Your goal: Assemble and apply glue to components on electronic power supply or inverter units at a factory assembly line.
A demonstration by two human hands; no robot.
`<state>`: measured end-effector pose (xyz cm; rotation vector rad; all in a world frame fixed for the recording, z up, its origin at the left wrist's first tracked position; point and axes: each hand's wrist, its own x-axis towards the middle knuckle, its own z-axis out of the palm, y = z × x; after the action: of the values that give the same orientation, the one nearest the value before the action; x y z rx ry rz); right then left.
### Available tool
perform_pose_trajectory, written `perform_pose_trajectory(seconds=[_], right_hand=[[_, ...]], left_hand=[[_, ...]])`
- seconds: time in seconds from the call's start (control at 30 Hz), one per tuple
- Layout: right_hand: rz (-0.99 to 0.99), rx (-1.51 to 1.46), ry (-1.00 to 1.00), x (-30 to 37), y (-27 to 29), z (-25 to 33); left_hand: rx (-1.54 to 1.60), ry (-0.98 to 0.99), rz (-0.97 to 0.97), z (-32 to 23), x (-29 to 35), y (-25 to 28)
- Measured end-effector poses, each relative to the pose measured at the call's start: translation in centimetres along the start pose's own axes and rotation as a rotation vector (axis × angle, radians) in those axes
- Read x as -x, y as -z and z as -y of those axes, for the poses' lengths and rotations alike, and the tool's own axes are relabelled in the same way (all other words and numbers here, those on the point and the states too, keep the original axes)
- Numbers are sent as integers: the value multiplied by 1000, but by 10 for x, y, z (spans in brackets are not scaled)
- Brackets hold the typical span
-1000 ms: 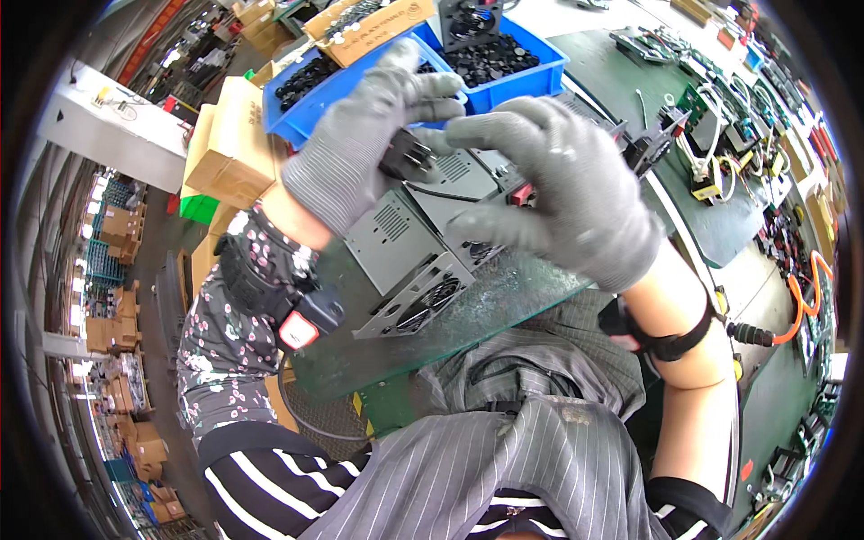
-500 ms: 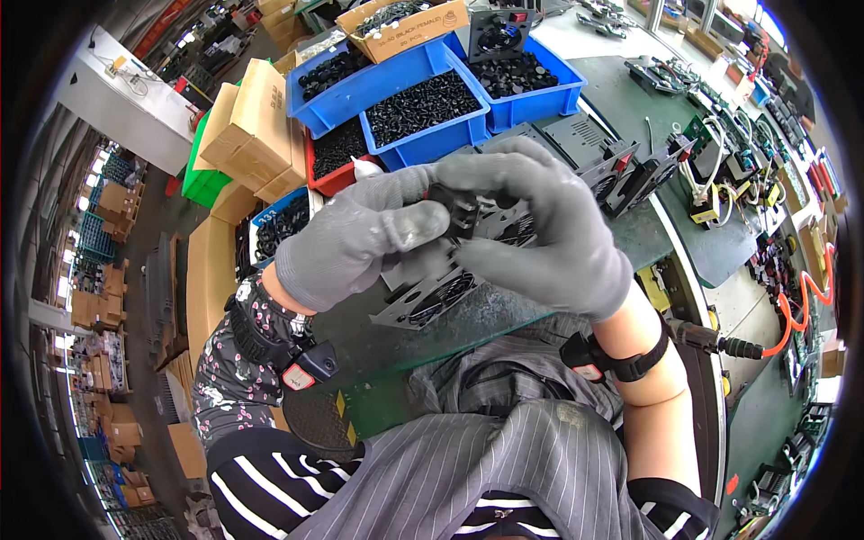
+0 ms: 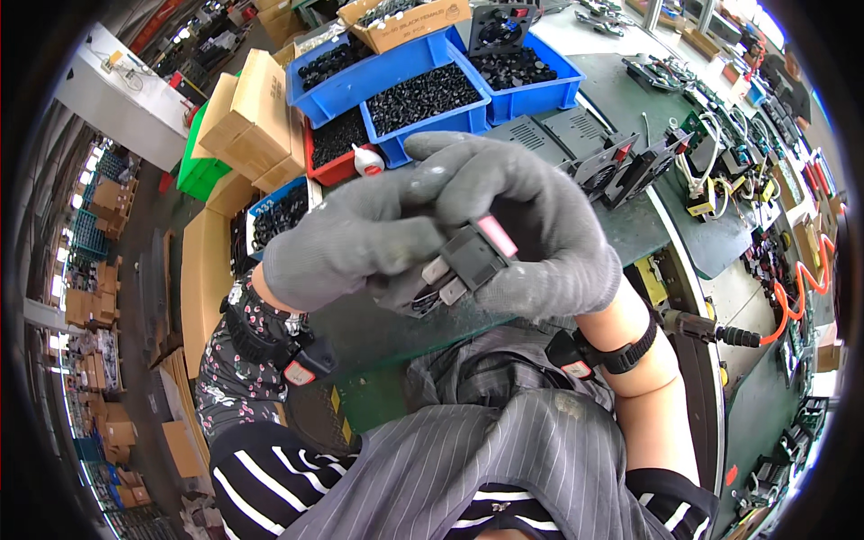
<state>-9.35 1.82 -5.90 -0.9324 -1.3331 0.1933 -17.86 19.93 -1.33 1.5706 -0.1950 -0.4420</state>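
Grey-gloved, our right hand [image 3: 549,229] is clamping a black switch [image 3: 475,259]; our left hand [image 3: 346,241] is crowding it at nine o'clock, grip unclear; middle blue bin [image 3: 436,134] is sitting at twelve.

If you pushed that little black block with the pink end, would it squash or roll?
The black block looks like hard plastic, so it probably won't squash. Its flat sides suggest sliding rather than rolling. The thin metal tabs sticking out might bend.

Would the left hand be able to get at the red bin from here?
Probably yes: the red bin sits just beyond the left hand, open on top; a white bottle stands by one corner. That hand seems busy near the black switch, though.
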Motion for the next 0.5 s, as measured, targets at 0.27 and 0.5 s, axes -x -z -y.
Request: perform_pose_trajectory(seconds=[0.27, 0.5], right_hand=[[18, 722, -77, 30, 5, 21], [250, 1079, -113, 39, -14, -1]], left_hand=[[-764, -43, -489, 3, 27, 11], [-1238, -148, -307, 25, 27, -11]])
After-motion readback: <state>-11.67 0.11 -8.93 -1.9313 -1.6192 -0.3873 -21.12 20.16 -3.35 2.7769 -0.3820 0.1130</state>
